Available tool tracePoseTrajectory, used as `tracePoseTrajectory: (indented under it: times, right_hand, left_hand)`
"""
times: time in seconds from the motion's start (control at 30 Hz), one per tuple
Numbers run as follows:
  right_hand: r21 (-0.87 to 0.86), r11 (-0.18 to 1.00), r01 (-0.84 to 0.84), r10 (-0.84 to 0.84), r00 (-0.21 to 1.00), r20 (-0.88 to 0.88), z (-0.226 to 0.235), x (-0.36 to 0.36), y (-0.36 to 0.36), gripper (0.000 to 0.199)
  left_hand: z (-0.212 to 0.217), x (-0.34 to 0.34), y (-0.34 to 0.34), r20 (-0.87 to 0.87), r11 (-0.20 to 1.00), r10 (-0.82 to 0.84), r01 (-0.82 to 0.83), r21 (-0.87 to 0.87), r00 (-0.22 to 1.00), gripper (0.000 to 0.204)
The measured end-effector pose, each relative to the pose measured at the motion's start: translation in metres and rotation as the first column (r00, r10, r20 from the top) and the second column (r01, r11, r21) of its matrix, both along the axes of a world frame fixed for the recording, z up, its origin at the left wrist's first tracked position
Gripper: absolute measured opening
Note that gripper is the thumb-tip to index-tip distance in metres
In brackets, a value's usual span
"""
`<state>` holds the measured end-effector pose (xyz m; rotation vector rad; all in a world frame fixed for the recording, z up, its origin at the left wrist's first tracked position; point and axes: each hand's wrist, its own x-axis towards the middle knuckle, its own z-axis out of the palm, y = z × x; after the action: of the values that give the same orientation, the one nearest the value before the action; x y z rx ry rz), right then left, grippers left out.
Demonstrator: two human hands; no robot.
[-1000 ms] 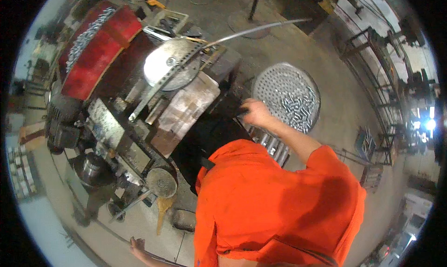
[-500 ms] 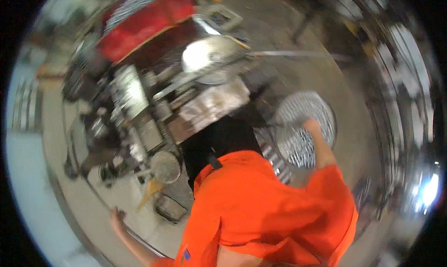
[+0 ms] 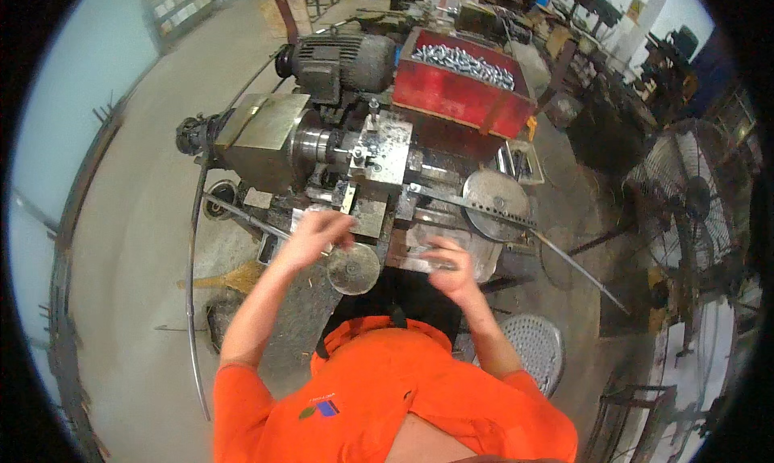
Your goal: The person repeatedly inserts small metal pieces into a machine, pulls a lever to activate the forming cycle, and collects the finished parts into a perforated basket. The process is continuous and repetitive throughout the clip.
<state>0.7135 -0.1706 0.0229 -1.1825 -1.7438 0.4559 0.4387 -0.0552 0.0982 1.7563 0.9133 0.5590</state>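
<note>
My left hand (image 3: pixel 320 235) is above the near side of a metalworking machine, beside its steel tool slide (image 3: pixel 385 152). Its fingers bend downward in a closed curl, and whatever they hold is hidden. A metal lever bar (image 3: pixel 250 218) runs behind this hand. My right hand (image 3: pixel 450 268) is over a pale, worn sheet (image 3: pixel 415 257) on the machine's front. Its fingers are slightly blurred, half bent and apart, with nothing clearly visible in them. Between and below my hands is a round grey disc (image 3: pixel 353 269). The machine's round chuck (image 3: pixel 314 146) lies beyond my left hand.
A red bin (image 3: pixel 463 104) of shiny metal pieces stands behind the machine, near an electric motor (image 3: pixel 339 64). At right a drilled flat bar (image 3: pixel 476 205) with a long rod crosses a round metal lid (image 3: pixel 496 201). A perforated stool (image 3: pixel 532 352) and large fan (image 3: pixel 685 185) are right.
The head view has swung and levelled. My hands were spread wide, the left by a long bar and the right above the perforated stool; now both are close together before the machine.
</note>
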Motion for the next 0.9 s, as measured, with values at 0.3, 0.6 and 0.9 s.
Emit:
tracePoseTrajectory:
  times: [0.3, 0.6, 0.9]
  right_hand:
    - [0.255, 0.961, -0.104, 0.079, 0.991, 0.106, 0.068, -0.089, 0.032, 0.029]
    - [0.088, 0.932, -0.351, 0.302, 0.887, 0.349, 0.075, -0.096, 0.066, 0.026]
    - [0.019, 0.997, -0.073, 0.031, 0.623, 0.782, 0.095, -0.109, 0.175, 0.021]
  left_hand:
    - [-0.019, 0.017, -0.029, 0.376, 0.979, 0.036, 0.043, -0.201, 0.926, 0.034]
    - [-0.008, -0.007, -0.009, 0.074, 0.993, 0.015, -0.006, -0.117, 0.997, 0.029]
    - [0.021, -0.113, 0.01, 0.001, 0.937, 0.345, -0.344, 0.056, 0.939, 0.029]
